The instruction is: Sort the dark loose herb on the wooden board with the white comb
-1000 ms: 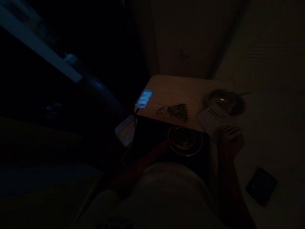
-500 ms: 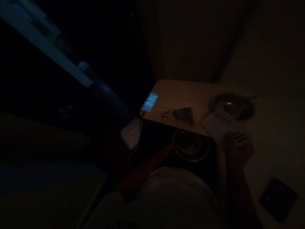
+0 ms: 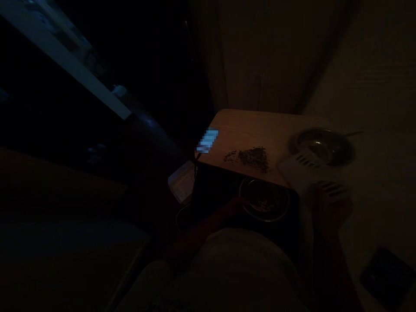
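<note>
In dim light, my left hand (image 3: 238, 204) grips the left rim of a round bowl (image 3: 285, 203) below the table's front edge. A few small pale bits lie in its bottom. My right hand (image 3: 333, 208) holds a pale, flat slotted piece (image 3: 292, 167), seemingly plastic, over the table's right front part; its exact kind is unclear. A loose heap of small dark bits (image 3: 255, 158), like seeds or dried leaves, lies on the wooden table (image 3: 256, 125), left of the slotted piece. Just behind that piece stands a shiny metal bowl (image 3: 338, 147), partly covered by it.
A lit, blurred-out screen (image 3: 208, 140) lies at the table's left edge, with a dark cable beside it. A white box-like tray (image 3: 182, 184) sits lower left. At the lower right is a dark square object (image 3: 386, 277). A wall stands behind the table.
The view has shifted slightly, so most things appear a little farther right. Both hands keep their holds; the dark heap looks the same.
</note>
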Demonstrator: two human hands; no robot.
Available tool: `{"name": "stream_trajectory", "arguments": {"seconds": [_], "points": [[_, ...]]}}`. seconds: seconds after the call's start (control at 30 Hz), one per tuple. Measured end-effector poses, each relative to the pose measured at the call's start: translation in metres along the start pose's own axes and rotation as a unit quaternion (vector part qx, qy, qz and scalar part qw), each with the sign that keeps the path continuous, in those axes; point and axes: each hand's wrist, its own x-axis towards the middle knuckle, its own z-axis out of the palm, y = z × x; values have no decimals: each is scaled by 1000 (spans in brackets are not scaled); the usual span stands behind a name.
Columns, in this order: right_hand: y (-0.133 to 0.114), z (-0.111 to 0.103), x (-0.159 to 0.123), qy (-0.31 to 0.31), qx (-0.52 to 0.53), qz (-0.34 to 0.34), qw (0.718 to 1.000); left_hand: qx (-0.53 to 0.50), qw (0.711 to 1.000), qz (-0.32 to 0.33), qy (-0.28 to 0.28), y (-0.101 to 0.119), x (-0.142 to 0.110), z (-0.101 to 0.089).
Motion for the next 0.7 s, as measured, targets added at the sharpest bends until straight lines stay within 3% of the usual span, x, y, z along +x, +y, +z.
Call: {"name": "stream_trajectory", "arguments": {"seconds": [0.33, 0.7], "points": [[-2, -1, -1, -6, 0, 0, 1000, -7, 1000, -5, -23, -4, 7, -9], [1, 0, -1, -6, 16, 2, 1000, -17, 1000, -8, -11, -1, 2, -1]]}}
